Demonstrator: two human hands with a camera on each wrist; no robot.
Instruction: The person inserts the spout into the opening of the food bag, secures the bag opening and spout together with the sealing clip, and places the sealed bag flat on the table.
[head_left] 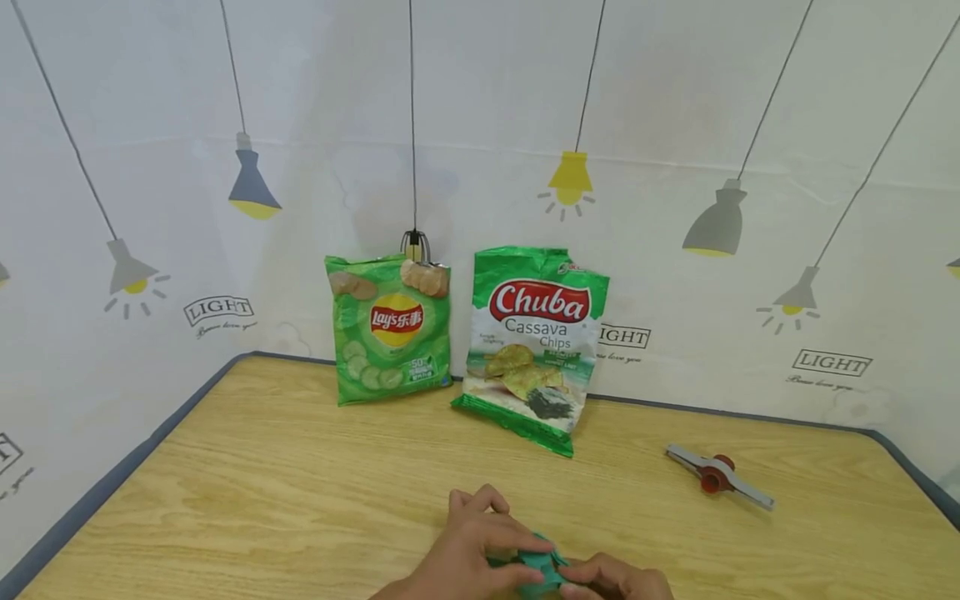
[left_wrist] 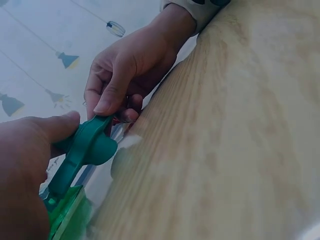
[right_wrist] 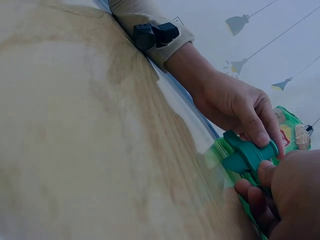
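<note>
The person's left hand (head_left: 471, 546), at the bottom centre of the head view, has its thumb and fingers pinched on a teal clip (head_left: 537, 560). The right hand (head_left: 622, 577), just beside it toward the lower right, pinches the clip's other end between thumb and finger, so both hands are on the one piece. They hold it near the front of a wood-grain table (head_left: 300, 483). Farther out, right of centre, a grey clip with a dark red middle (head_left: 717, 477) lies slantwise on the tabletop, well apart from the hands. Toward the back, a green Lay's bag (head_left: 393, 333) leans left of centre, and a green-and-white Chuba chips bag (head_left: 532, 350) leans just to its right. Behind them, a pale backdrop (head_left: 487, 83) printed with hanging lamps fills the upper part of the frame.
</note>
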